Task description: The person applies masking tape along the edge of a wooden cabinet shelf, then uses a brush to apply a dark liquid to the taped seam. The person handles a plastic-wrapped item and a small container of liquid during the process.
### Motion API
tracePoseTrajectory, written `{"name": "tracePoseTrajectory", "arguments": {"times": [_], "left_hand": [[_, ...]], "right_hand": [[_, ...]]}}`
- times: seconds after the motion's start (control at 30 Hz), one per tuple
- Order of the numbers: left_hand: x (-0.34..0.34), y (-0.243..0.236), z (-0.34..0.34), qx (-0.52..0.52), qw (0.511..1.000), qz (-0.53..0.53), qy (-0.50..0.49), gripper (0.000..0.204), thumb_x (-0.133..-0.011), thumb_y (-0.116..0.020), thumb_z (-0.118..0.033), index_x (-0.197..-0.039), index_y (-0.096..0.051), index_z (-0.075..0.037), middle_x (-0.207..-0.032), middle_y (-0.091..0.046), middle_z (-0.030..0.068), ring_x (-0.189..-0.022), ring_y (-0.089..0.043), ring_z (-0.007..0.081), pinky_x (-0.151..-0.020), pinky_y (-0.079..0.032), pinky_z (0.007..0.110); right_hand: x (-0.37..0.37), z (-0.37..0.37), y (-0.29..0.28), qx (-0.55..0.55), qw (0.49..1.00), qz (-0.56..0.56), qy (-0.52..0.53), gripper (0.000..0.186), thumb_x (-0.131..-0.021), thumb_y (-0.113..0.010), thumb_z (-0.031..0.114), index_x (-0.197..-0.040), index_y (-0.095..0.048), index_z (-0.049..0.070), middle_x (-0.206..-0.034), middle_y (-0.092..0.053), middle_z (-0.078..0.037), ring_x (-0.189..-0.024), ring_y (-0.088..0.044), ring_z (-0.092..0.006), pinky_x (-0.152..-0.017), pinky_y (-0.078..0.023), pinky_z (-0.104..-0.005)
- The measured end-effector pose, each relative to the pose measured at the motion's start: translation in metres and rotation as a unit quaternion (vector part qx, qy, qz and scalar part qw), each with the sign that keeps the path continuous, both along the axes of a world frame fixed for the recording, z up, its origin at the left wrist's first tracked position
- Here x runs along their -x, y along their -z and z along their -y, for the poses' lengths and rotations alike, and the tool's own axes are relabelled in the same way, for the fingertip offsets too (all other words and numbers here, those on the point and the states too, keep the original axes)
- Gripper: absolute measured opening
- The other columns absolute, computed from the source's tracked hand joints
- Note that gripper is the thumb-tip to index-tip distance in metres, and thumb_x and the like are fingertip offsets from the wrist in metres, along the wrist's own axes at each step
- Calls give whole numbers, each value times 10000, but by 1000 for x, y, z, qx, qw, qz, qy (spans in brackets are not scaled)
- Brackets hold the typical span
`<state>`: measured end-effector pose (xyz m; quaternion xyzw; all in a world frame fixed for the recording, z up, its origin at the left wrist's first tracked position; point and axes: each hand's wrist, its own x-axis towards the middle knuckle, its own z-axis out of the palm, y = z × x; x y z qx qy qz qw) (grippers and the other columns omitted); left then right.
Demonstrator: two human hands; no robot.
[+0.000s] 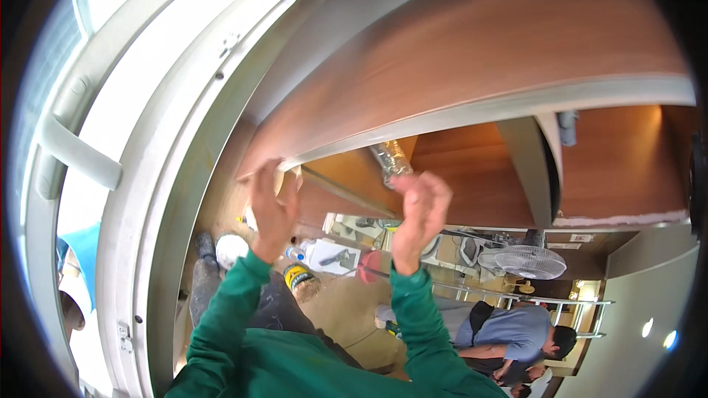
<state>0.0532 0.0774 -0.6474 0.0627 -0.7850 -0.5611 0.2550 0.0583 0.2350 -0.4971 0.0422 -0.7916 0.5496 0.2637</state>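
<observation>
My left hand point(274, 210) is raised at the lower left corner of a brown wooden cabinet panel point(472, 51). Its fingers point up with the thumb apart; whether they touch the panel is unclear. Farther right, my right hand point(422, 214) is lifted below the cabinet's pale edge strip point(501, 107), its fingers loosely bent and apart, slightly blurred. Just above its fingertips hangs a crinkled silver foil duct point(392, 158), which I do not see it gripping. Both forearms wear green sleeves.
A white-framed window point(177, 103) with a handle point(81, 151) lies close on the left. Below are a yellow-labelled container point(299, 280) and a plastic bottle point(294, 253). A fan point(527, 262), a metal ladder point(590, 317) and a person in a blue shirt point(509, 328) are on the right.
</observation>
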Motion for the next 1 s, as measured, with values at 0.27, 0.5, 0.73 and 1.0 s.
{"name": "tracePoseTrajectory", "arguments": {"times": [0.27,0.5,0.73,1.0], "left_hand": [[48,-166,-51,198,933,-254,159,806,-880,-614,-498,-1428,-370,40,-1488,-367,233,-1357,-349,424,-1118,-243,553],[67,-178,-45,241,878,-389,143,1007,-818,-617,-648,-1440,-307,81,-1490,-239,387,-1435,-200,486,-1154,-131,602],[68,-260,-20,283,868,-383,141,992,-867,-540,-647,-1487,-239,67,-1563,-194,290,-1468,-165,428,-1170,-69,590],[104,-502,-31,355,797,-488,2,992,-900,-342,-739,-1542,-147,-8,-1617,-152,161,-1499,-125,323,-1192,-31,538]], "right_hand": [[-74,-65,-26,18,997,64,47,219,-927,-645,53,-1118,-570,-21,-998,-660,-114,-911,-676,-187,-819,-536,-297],[-137,-133,-27,37,989,2,145,183,-897,-650,18,-1061,-581,-20,-900,-658,-96,-778,-683,-172,-698,-566,-296],[-204,-145,25,1,959,124,254,165,-901,-645,117,-1043,-641,32,-870,-651,-84,-766,-587,-169,-683,-483,-335],[-158,-94,11,110,966,8,235,188,-889,-678,130,-1032,-614,25,-826,-618,-59,-689,-603,-145,-622,-482,-291]]}}
